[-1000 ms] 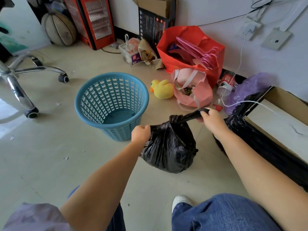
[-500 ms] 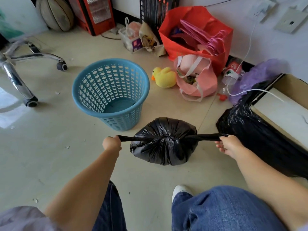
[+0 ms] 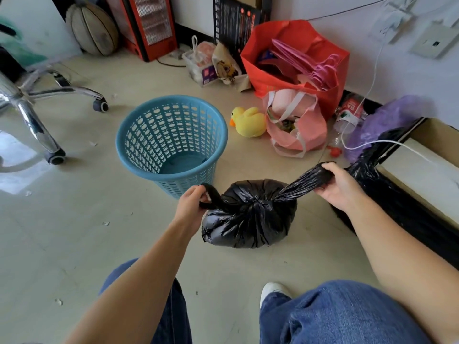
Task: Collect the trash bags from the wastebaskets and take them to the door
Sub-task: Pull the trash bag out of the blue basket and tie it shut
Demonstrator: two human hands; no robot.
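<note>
Floor [image 3: 62, 232] is open w/ lots of room left of and behind the left hand; right of the right hand it's tight, w/ a box [image 3: 422, 175] wrapped in black plastic just beside it. The emptied blue basket [image 3: 171, 142] stands just beyond the left hand, and the black trash bag [image 3: 248, 217] sits on the floor btwn both hands. Bag looks soft, light, prob. slippery, so best held at the twisted ends near the knot: left hand [image 3: 190, 207] is closed round the short end, right hand [image 3: 339, 186] clamped on the long one.
</note>
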